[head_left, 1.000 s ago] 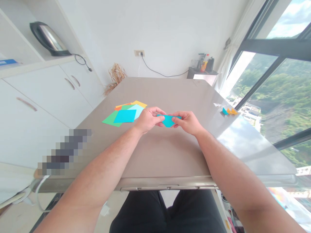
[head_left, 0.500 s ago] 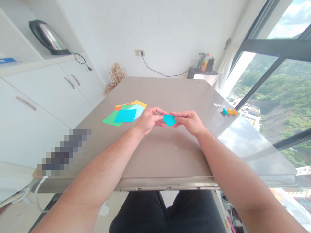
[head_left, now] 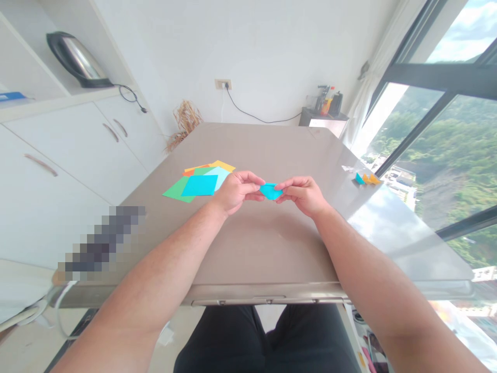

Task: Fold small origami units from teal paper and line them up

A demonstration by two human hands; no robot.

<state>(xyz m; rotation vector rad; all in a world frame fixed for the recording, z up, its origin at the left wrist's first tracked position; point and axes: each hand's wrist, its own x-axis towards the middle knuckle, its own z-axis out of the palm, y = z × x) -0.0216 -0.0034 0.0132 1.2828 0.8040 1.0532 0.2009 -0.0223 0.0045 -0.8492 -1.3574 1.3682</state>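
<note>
A small piece of folded blue paper point(head_left: 271, 192) is held above the table between my two hands, its lower edge coming to a blunt point. My left hand point(head_left: 239, 191) pinches its left end between thumb and fingers. On the other side, my right hand point(head_left: 301, 192) grips the right end the same way. The fingertips cover both ends of the paper. Just left of my left hand lie loose paper sheets: a blue sheet point(head_left: 200, 185) on top, with a green sheet point(head_left: 178, 190) and several other coloured ones partly beneath it.
Small folded paper pieces, one blue point(head_left: 359, 178) and some orange point(head_left: 371, 179), stand near the right edge of the grey-brown table point(head_left: 264, 145). A blurred-out dark object point(head_left: 101, 243) lies at the table's left edge. A kettle point(head_left: 79, 59) rests on the left shelf, and a window is at right.
My fingers have shifted slightly on the folded blue paper, the right ones a little lower. Its top edge shows more now, with a fold line along it. The loose sheets have not moved.
</note>
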